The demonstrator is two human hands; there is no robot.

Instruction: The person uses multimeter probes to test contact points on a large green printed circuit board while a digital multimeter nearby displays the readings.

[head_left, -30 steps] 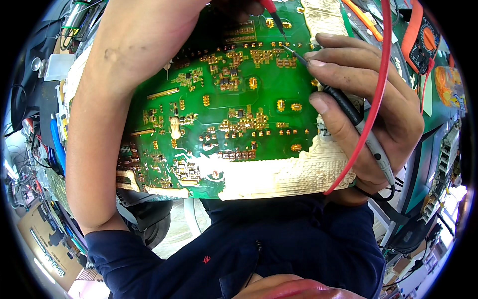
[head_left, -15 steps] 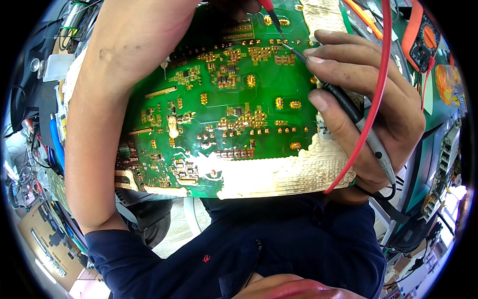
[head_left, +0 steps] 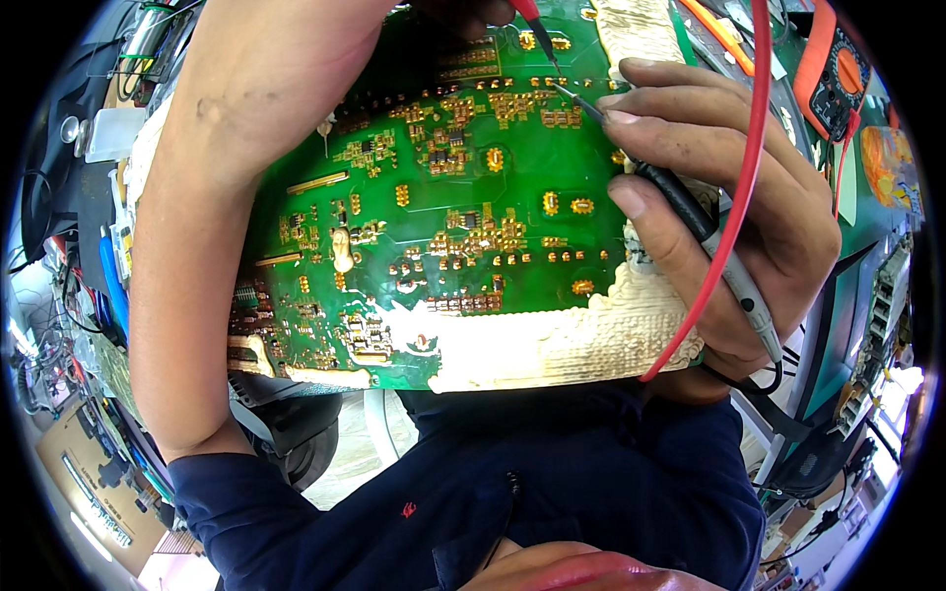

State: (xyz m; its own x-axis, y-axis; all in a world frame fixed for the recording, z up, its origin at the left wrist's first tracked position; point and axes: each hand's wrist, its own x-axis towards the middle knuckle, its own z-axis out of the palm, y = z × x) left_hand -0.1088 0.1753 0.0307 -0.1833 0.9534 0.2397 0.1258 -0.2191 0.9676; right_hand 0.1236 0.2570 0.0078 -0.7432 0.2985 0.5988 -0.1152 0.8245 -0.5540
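A large green circuit board (head_left: 552,158) with many small gold-coloured parts lies in front of me, tilted toward my chest. Cream-coloured ridged sealant (head_left: 552,345) covers its near edge and right side. My left hand (head_left: 325,59) reaches over the board's left part; its fingertips, in shadow at the top edge, are closed on a red test probe (head_left: 529,22). From the right, my right hand (head_left: 729,167) pinches a black and grey test probe (head_left: 705,222) like a pen. Both probe tips meet the board close together, at a row of small solder points.
An orange multimeter (head_left: 838,74) with a dial lies at the upper right. A red test lead (head_left: 734,236) loops down across my right hand. Near the right rim sits a bag of orange material (head_left: 887,172). Tools and cables clutter the bench at left, with a clear plastic box (head_left: 113,133).
The board and my right hand have shifted very slightly to the left. Both hands keep their hold on the probes.
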